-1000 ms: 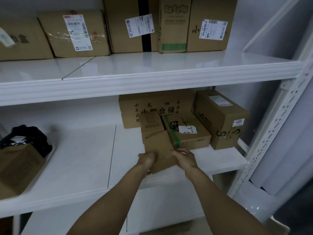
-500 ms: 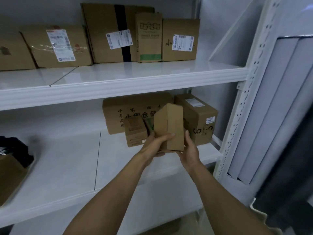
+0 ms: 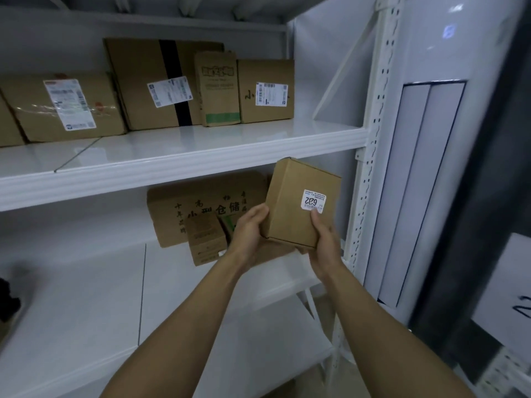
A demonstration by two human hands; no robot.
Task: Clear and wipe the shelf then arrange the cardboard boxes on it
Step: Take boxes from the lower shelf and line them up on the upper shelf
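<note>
Far to the left of the hands and above them, a row of labelled cardboard boxes (image 3: 161, 90) is stood along the back of the upper shelf (image 3: 184, 156), presumably so that the front stays bare. Just left of the left hand (image 3: 248, 235), and behind it, a small brown carton (image 3: 205, 242) is set on the middle shelf (image 3: 86, 297) in front of a large printed carton (image 3: 207, 205); both are pushed toward the right end, which suggests that arranging is under way there. The left hand is cupped under the lower left corner of a small cardboard box (image 3: 298, 203), fingers wrapped around its edge. That box is held up clear of the middle shelf, tilted, with its sticker marked 632 (image 3: 313, 200) turned toward the camera, probably so the label can be checked before placing. The right hand (image 3: 326, 248) is clasped on the box's lower right edge, thumb pressed on the front face just below the sticker. Both forearms are extended forward and upward, wrists bent slightly inward.
</note>
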